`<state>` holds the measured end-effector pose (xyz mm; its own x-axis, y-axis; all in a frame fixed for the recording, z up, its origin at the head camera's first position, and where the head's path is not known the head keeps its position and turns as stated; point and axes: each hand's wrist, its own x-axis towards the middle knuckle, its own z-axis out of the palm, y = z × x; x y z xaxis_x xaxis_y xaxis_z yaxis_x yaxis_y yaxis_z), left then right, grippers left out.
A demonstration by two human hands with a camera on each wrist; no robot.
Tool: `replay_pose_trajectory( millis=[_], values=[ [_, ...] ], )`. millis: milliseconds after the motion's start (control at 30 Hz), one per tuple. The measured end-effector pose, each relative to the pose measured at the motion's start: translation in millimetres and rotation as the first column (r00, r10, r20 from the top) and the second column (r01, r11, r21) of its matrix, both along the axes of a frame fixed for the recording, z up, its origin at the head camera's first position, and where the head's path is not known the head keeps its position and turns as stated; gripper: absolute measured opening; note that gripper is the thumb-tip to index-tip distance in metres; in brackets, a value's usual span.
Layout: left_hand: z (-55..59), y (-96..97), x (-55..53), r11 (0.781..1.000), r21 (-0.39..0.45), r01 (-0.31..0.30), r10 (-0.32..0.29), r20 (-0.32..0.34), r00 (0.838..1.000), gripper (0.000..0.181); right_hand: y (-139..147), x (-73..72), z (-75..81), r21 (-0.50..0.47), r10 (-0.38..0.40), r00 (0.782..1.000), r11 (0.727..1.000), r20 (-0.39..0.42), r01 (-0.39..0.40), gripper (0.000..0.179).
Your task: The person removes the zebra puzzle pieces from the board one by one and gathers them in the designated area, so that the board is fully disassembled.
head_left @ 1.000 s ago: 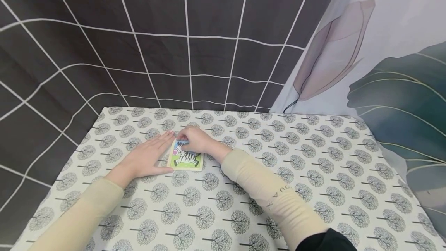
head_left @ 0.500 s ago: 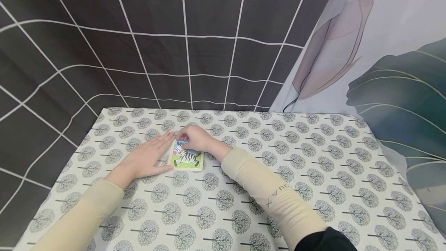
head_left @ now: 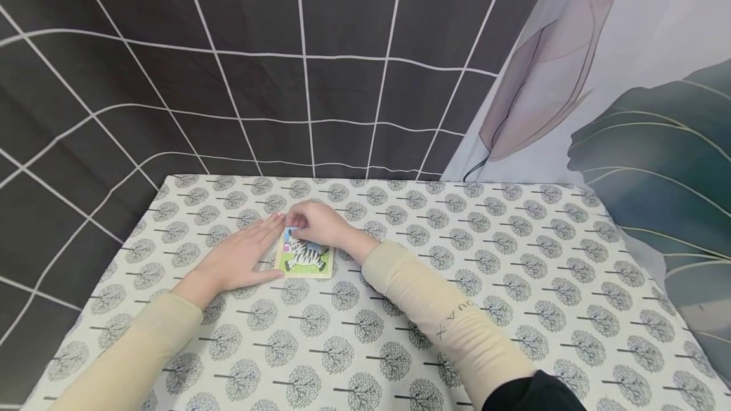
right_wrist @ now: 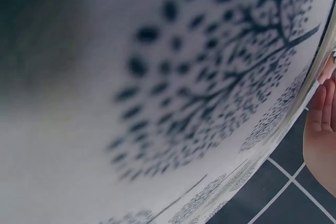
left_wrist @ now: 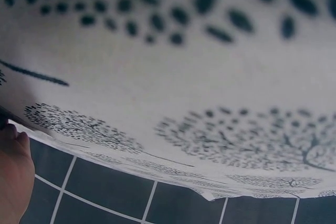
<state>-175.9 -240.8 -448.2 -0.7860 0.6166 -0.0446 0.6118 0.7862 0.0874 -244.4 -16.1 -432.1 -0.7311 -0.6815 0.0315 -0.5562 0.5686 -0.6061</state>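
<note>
As tree-print desk [head_left: 354, 354] spreads before you, your left hand [head_left: 241, 260] lies straight-fingered, your right hand [head_left: 320, 223] curls, any grip hidden; zebra board [head_left: 306, 264], beside left, partly under right, could skid should right push harder than left braces.

The tabletop [head_left: 514, 246] is covered by a white cloth [head_left: 320, 347] printed with dark trees, which extends to the left, right, near side and far side of both grips. One zebra board [head_left: 308, 266] lies flat on the cloth, right of the left grip [head_left: 242, 259] and partly beneath the right grip [head_left: 322, 226]. The left grip rests on the cloth, thumb at the board's near-left corner. The right grip's curled fingers hold the board's far part.
</note>
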Motion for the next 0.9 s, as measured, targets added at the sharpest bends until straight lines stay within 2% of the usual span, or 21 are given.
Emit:
replay_pose_trajectory(
  millis=[167,300,500,667,900],
  values=[
    [-0.4,-0.3,0.3,1.000,0.008,-0.003,0.003,-0.007,1.000,0.100,-0.9,-0.6,4.3,-0.071,0.001,0.998,0.997,0.062,0.003,0.014],
    [-0.5,-1.0,0.3,1.000,0.013,-0.008,0.008,-0.012,1.000,0.101,3.2,-2.1,14.7,-0.141,-0.003,0.993,0.990,0.119,0.020,0.014],
    [0.3,0.3,-0.4,1.000,0.001,0.000,0.000,-0.008,1.000,0.102,26.4,-8.5,29.0,-0.214,-0.030,0.982,0.974,0.185,0.070,0.018],
    [1.8,1.4,0.1,1.000,0.013,0.000,0.000,-0.004,1.000,0.102,54.7,-13.5,29.9,-0.207,-0.063,0.973,0.972,0.221,0.110,0.019],
    [0.4,1.2,0.5,1.000,0.020,-0.006,0.006,0.011,1.000,0.101,95.8,-13.8,24.7,-0.160,-0.121,0.947,0.971,0.299,0.175,0.018]
  ],
)
